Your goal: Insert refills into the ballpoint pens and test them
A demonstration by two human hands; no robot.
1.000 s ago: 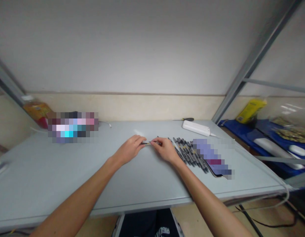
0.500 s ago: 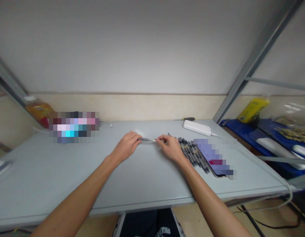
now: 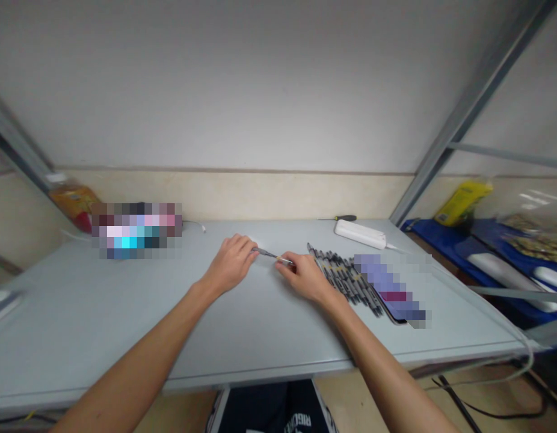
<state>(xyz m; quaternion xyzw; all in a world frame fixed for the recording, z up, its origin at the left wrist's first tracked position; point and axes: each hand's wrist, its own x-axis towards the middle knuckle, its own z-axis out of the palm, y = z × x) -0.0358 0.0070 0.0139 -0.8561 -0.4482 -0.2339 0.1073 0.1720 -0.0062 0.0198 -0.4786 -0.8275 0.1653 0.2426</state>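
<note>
A slim grey pen (image 3: 266, 252) spans the gap between my hands above the desk, tilted down slightly toward the right. My left hand (image 3: 233, 261) pinches its left end between thumb and fingers. At the other end, my right hand (image 3: 301, 273) has thumb and fingers closed around a silvery part; whether this is a separate piece I cannot tell. Just right of that hand, a row of similar grey pens (image 3: 346, 276) lies side by side on the desk. Beyond the row is a phone (image 3: 387, 288) with a blurred-out screen.
On the grey desk (image 3: 242, 349), a white power strip (image 3: 360, 234) and a screwdriver (image 3: 346, 218) lie toward the back. A bottle (image 3: 73, 201) stands at the back left beside a pixelated object (image 3: 136, 231). Metal posts (image 3: 434, 168) rise at the right, by a blue shelf (image 3: 468, 240).
The pen now tilts downward to the right, with more of its grey body showing near my left hand. My right hand has shifted slightly left and down.
</note>
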